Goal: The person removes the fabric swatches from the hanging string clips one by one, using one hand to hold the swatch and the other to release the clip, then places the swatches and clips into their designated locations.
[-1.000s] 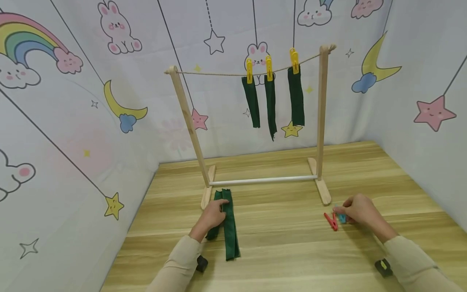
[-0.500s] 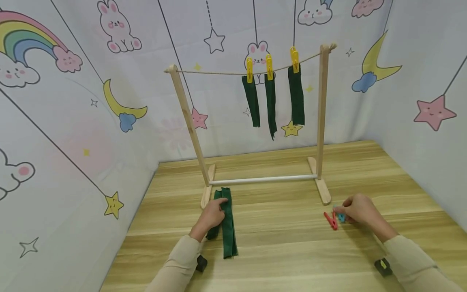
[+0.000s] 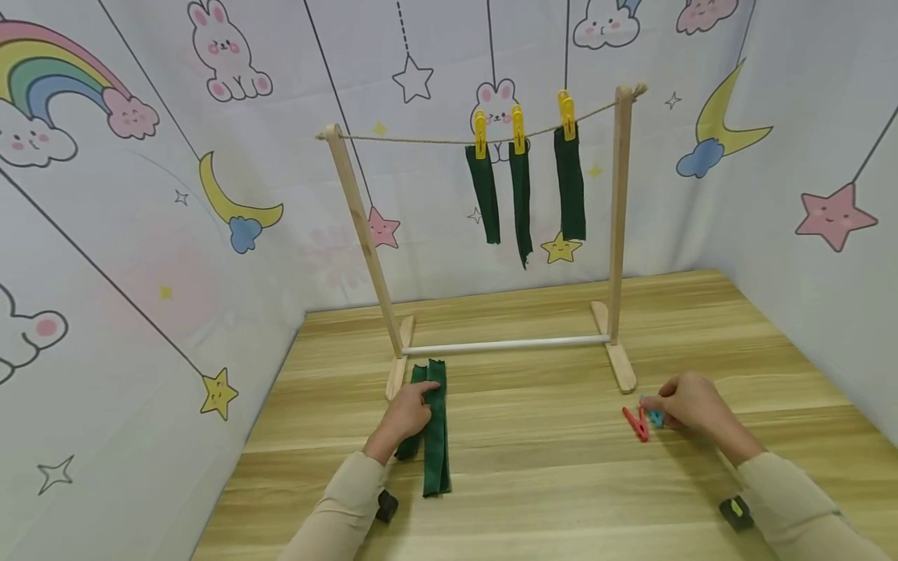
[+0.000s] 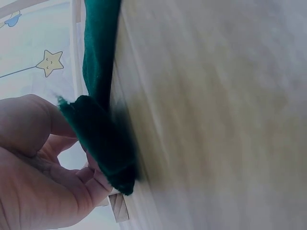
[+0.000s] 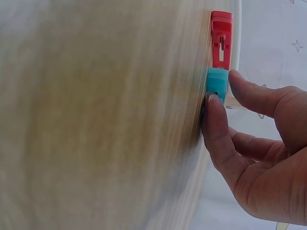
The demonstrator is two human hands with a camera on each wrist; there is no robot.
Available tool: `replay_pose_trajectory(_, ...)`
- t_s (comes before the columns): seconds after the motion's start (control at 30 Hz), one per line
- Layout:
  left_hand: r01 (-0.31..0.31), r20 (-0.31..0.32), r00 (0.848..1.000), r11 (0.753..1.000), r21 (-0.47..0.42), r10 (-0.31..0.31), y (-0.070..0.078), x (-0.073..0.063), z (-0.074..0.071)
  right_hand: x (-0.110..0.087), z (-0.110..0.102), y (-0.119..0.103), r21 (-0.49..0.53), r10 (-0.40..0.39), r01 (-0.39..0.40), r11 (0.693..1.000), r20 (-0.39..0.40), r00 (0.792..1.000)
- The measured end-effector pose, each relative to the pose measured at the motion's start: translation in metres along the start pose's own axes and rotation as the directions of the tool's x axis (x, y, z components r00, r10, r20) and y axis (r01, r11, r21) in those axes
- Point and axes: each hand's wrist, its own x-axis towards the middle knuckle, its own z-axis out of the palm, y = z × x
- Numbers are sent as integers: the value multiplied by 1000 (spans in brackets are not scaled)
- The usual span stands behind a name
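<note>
What worries me most is the cloth: the longer green strip [image 3: 436,448] lies right beside the shorter green strip [image 3: 408,449] on the surface [image 3: 533,452], so a lift from here could drag the neighbour along. On the far side, the red clip [image 3: 635,425] sits close enough to the blue clip [image 3: 656,418] that a sideways pull might knock it away, and an off-centre squeeze could make the blue one slip out.

My left hand [image 3: 407,413] comes in low over the strips, index finger extended onto the longer one; cloth hides the fingertips in the wrist view, so I can't tell whether they pinch or merely press. My right hand [image 3: 693,401] reaches in from the right, wrist arched, thumb and index finger narrowed around the blue clip near the surface.
</note>
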Motion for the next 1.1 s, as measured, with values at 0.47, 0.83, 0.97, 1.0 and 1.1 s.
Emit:
replay_pose_trajectory(0.47,-13,-37,999,1000,5,13,-1,3,-1,-1,-2,-3,-21,8,-8,1000,24,1000)
replay_pose_trajectory(0.83,-25,-73,997,999,-33,23,5,6,-7,5,-12,-12,-117,-72,68,991,-33,997)
replay_pose_trajectory(0.97,-42,-75,996,999,-28,39,8,8,-8,8,-17,-20,-102,-63,61,993,-16,998)
replay_pose_trajectory(1.0,-39,-76,996,999,-29,37,8,9,-9,9,-17,-22,-95,-59,58,994,-12,998)
replay_pose_trajectory(1.1,-31,-97,995,999,-20,29,11,11,-10,11,-18,-30,-76,-70,68,995,-17,997)
